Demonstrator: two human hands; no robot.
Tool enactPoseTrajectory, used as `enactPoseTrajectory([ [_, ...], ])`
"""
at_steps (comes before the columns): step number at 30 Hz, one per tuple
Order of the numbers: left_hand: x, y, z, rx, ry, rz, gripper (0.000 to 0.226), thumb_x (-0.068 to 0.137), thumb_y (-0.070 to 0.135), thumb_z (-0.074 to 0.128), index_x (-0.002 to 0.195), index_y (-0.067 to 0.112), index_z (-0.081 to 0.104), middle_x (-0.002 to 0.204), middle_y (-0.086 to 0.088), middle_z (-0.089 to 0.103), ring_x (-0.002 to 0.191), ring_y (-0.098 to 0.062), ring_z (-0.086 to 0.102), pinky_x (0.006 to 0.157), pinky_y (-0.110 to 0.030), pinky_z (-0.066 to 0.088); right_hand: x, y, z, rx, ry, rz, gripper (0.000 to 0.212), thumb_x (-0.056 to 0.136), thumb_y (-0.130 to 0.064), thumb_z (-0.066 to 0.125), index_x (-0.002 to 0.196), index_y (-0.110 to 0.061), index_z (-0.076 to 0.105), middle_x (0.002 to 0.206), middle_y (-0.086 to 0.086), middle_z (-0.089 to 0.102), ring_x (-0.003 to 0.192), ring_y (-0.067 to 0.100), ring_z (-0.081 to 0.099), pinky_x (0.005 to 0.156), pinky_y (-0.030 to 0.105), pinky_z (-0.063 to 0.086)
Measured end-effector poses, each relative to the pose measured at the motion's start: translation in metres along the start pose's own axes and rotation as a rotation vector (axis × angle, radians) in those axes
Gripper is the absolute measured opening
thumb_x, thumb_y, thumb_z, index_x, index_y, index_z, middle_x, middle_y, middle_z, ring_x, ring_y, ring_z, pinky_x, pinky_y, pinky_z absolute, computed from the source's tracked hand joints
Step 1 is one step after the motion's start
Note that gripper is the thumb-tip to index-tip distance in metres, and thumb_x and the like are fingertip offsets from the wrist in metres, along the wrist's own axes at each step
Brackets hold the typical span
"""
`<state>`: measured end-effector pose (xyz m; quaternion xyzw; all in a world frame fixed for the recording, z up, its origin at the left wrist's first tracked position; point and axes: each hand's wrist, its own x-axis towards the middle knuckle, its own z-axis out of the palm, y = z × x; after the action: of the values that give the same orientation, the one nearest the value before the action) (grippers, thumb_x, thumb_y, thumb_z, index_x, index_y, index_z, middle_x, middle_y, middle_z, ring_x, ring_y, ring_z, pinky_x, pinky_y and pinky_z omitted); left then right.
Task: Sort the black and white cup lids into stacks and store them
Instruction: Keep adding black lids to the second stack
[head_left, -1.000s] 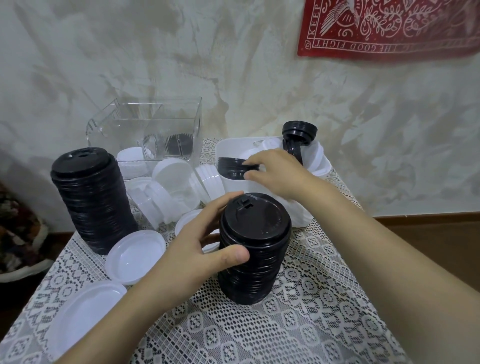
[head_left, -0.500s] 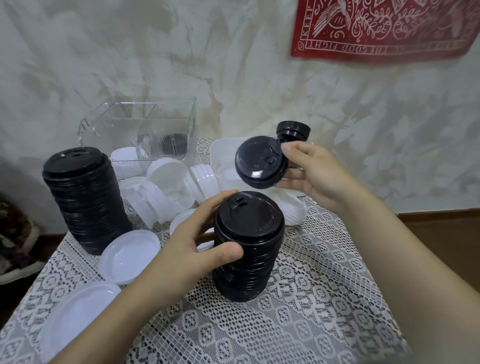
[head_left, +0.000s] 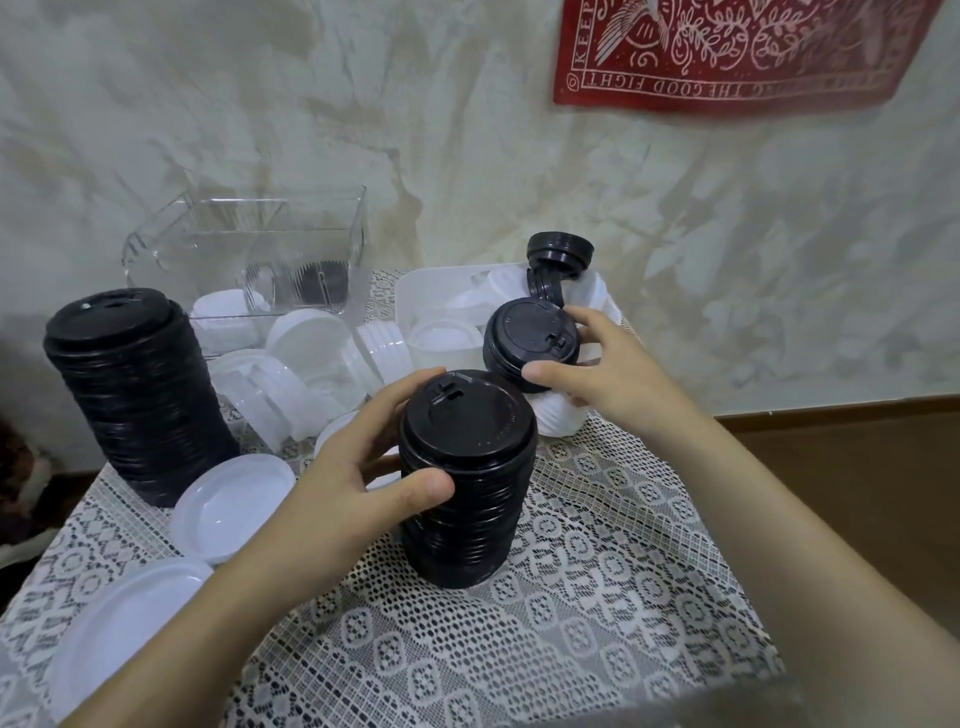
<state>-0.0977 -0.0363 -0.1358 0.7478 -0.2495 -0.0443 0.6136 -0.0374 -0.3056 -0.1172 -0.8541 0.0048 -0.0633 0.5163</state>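
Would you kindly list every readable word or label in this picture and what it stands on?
"THE GOOD FIGHT": red wall banner, bottom border, upside down.
"KEEP": same banner, left border.
Any marks on the held black lid: too small to read.

Legible in pale letters on the red cloth banner (head_left: 737, 57) hanging on the wall: "THE GOOD FIGHT" along the lower border, upside down, and "KEEP" up the left border, turned sideways. Farther right along the lower border, more lettering, too blurred to read.
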Motion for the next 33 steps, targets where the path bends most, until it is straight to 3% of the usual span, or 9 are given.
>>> enactPoseTrajectory([
  [4, -0.001, 0.001, 0.000, 0.000, 0.000, 0.004, 0.081, 0.065, 0.079, 0.077, 0.138, 0.055, 0.051, 0.140, 0.018, 0.063, 0.133, -0.006, 0.057, 0.104, -0.032, 0.044, 0.002, -0.002, 0.004, -0.292, 0.026, -0.042, 0.117, 0.054, -0.073, 0.079, 0.156, -0.033, 0.037, 0.148, -0.007, 0.044, 0.133, 0.023, 0.051, 0.114, 0.049, 0.042],
  [7, 0.000, 0.000, -0.001, 0.006, -0.009, 0.003, 0.081, 0.067, 0.074, 0.080, 0.140, 0.053, 0.051, 0.141, 0.017, 0.063, 0.134, -0.007, 0.057, 0.106, -0.036, 0.044, 0.002, -0.003, 0.008, -0.382, 0.021, -0.104, 0.104, 0.070, -0.058, 0.083, 0.158, -0.028, 0.035, 0.153, -0.002, 0.046, 0.142, 0.024, 0.042, 0.117, 0.049, 0.037],
  [12, 0.001, -0.003, -0.001, 0.022, -0.013, 0.014, 0.073, 0.072, 0.054, 0.079, 0.139, 0.051, 0.051, 0.140, 0.017, 0.063, 0.133, -0.008, 0.057, 0.105, -0.032, 0.045, -0.001, -0.012, 0.006, -0.177, -0.005, -0.140, 0.080, 0.078, -0.049, 0.085, 0.148, -0.036, 0.050, 0.142, -0.013, 0.059, 0.126, 0.012, 0.059, 0.113, 0.044, 0.045],
  [16, 0.002, -0.004, -0.001, 0.008, -0.020, 0.016, 0.081, 0.068, 0.073, 0.079, 0.141, 0.050, 0.050, 0.141, 0.017, 0.062, 0.134, -0.007, 0.057, 0.103, -0.020, 0.049, -0.004, -0.016, 0.007, -0.107, -0.080, -0.149, 0.072, 0.073, -0.055, 0.085, 0.139, -0.045, 0.057, 0.131, -0.020, 0.064, 0.120, 0.006, 0.063, 0.112, 0.042, 0.047],
  [20, 0.002, -0.005, -0.002, 0.007, -0.016, 0.013, 0.090, 0.067, 0.078, 0.076, 0.145, 0.043, 0.048, 0.141, 0.017, 0.062, 0.134, -0.006, 0.056, 0.104, -0.016, 0.046, -0.009, -0.029, -0.002, -0.021, -0.091, -0.165, 0.064, 0.079, -0.040, 0.087, 0.137, -0.040, 0.061, 0.127, -0.022, 0.065, 0.121, 0.000, 0.061, 0.113, 0.036, 0.046],
  [24, 0.001, -0.006, -0.002, 0.028, -0.014, 0.008, 0.089, 0.069, 0.068, 0.081, 0.147, 0.042, 0.046, 0.140, 0.018, 0.062, 0.134, -0.005, 0.056, 0.106, -0.027, 0.048, -0.029, -0.056, -0.024, 0.107, -0.281, -0.248, 0.060, 0.074, -0.031, 0.085, 0.130, -0.040, 0.065, 0.121, -0.022, 0.071, 0.118, -0.003, 0.064, 0.099, 0.019, 0.049],
  [26, 0.000, -0.005, -0.001, 0.037, -0.006, 0.005, 0.083, 0.073, 0.057, 0.079, 0.148, 0.042, 0.045, 0.141, 0.018, 0.063, 0.134, -0.006, 0.056, 0.109, -0.035, 0.045, -0.039, -0.064, -0.030, 0.068, -0.398, -0.282, 0.065, 0.072, -0.027, 0.090, 0.130, -0.040, 0.064, 0.127, -0.018, 0.070, 0.125, 0.001, 0.062, 0.102, 0.024, 0.050],
  [28, 0.000, -0.005, -0.001, 0.045, -0.007, 0.007, 0.086, 0.074, 0.061, 0.080, 0.150, 0.039, 0.045, 0.142, 0.014, 0.062, 0.135, -0.008, 0.056, 0.109, -0.039, 0.044, -0.048, -0.067, -0.030, 0.004, -0.488, -0.273, 0.067, 0.073, -0.026, 0.089, 0.133, -0.040, 0.063, 0.132, -0.014, 0.068, 0.129, 0.004, 0.060, 0.104, 0.032, 0.050],
  [33, 0.000, -0.005, 0.002, 0.052, -0.007, 0.016, 0.077, 0.079, 0.047, 0.075, 0.150, 0.034, 0.047, 0.139, 0.011, 0.065, 0.133, -0.009, 0.058, 0.110, -0.041, 0.044, -0.059, -0.067, -0.017, -0.136, -0.508, -0.242, 0.068, 0.078, -0.020, 0.089, 0.136, -0.039, 0.060, 0.130, -0.024, 0.064, 0.125, -0.007, 0.056, 0.105, 0.021, 0.048],
])
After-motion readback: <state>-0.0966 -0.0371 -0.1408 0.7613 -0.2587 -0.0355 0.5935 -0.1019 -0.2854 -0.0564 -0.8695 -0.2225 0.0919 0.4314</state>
